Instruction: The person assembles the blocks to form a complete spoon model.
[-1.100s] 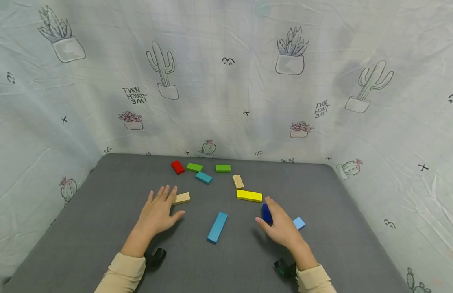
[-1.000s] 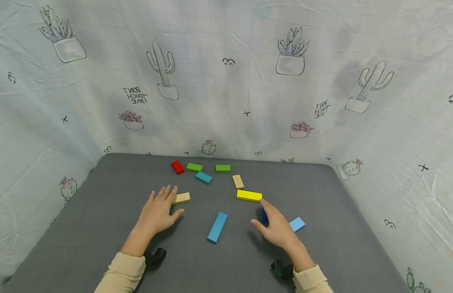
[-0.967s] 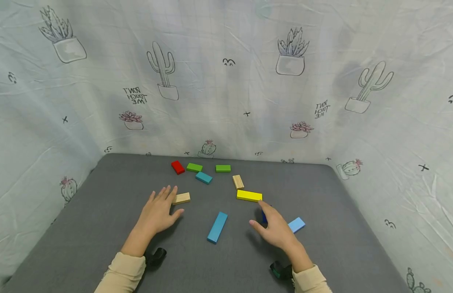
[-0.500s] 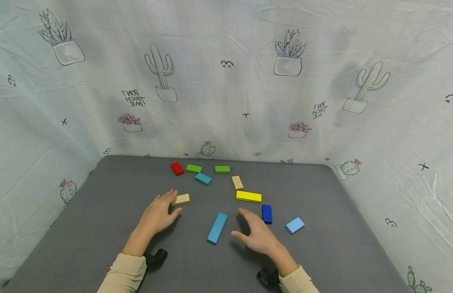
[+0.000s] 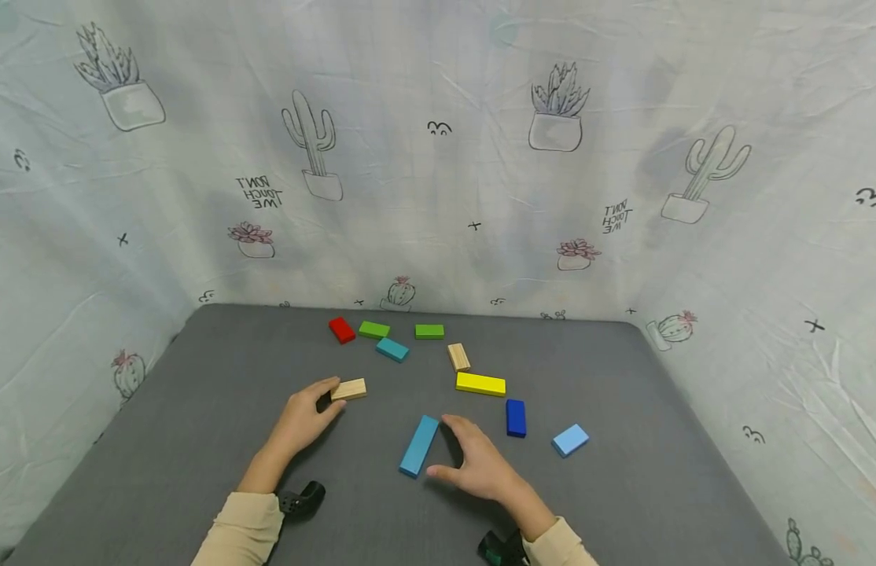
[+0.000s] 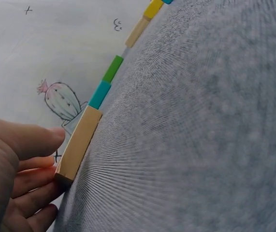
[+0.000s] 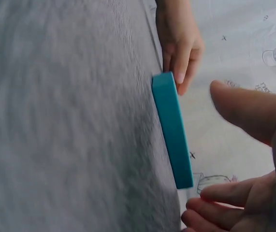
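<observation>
My left hand (image 5: 301,418) reaches to the left end of a pale wooden block (image 5: 349,389). In the left wrist view its thumb (image 6: 46,140) and fingers lie either side of that end of the block (image 6: 79,145), the thumb seeming slightly apart from it; contact by the fingers is hard to tell. My right hand (image 5: 475,462) is at the right side of a long teal-blue block (image 5: 418,446), which lies flat on the grey table. Seen from the right wrist, the thumb and fingers are spread, with a gap between them and the block (image 7: 172,130).
Beyond the hands lie a red block (image 5: 342,330), two green blocks (image 5: 374,330), a teal block (image 5: 392,350), another wooden block (image 5: 458,358) and a yellow block (image 5: 480,384). A dark blue block (image 5: 516,418) and a light blue block (image 5: 570,440) lie to the right. A printed curtain encloses the table.
My right hand has moved left, from over the dark blue block to beside the long teal-blue one. My left hand's fingers have drawn in around the wooden block's end.
</observation>
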{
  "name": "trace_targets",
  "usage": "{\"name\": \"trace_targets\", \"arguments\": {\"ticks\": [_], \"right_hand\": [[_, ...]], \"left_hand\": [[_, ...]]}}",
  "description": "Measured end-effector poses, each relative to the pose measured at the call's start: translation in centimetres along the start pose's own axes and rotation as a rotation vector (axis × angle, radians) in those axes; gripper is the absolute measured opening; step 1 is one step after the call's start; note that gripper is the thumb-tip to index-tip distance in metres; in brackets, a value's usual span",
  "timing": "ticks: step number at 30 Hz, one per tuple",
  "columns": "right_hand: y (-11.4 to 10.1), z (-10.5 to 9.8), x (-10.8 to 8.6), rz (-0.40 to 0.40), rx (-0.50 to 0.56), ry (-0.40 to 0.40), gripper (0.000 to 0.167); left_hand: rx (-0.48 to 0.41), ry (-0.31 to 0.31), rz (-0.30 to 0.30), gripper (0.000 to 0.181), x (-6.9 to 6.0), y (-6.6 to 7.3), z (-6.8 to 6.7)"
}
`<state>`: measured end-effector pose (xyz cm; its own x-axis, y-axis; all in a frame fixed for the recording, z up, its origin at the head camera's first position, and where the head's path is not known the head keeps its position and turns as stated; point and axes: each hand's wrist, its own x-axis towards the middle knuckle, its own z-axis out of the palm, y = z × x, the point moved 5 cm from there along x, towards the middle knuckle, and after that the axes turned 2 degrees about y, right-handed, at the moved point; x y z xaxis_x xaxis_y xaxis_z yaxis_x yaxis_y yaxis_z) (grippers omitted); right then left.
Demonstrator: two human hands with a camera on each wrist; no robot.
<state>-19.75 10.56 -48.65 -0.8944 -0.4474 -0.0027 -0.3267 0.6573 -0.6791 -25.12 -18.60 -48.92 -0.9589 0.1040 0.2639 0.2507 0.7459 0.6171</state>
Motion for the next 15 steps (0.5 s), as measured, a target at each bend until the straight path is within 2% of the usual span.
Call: {"name": "trace_targets", "arguments": {"ticks": [8, 15], "right_hand": [[-0.3, 1.0, 0.2, 0.023, 0.013, 0.011, 0.093], [-0.2, 1.8, 0.5, 0.032, -0.005, 0.071, 0.097]], "left_hand": [[-0.024, 0.026, -0.009, 0.046, 0.0, -0.6, 0.2], [-0.048, 0.040, -0.010, 0.042, -0.1, -0.9, 0.4]]}}
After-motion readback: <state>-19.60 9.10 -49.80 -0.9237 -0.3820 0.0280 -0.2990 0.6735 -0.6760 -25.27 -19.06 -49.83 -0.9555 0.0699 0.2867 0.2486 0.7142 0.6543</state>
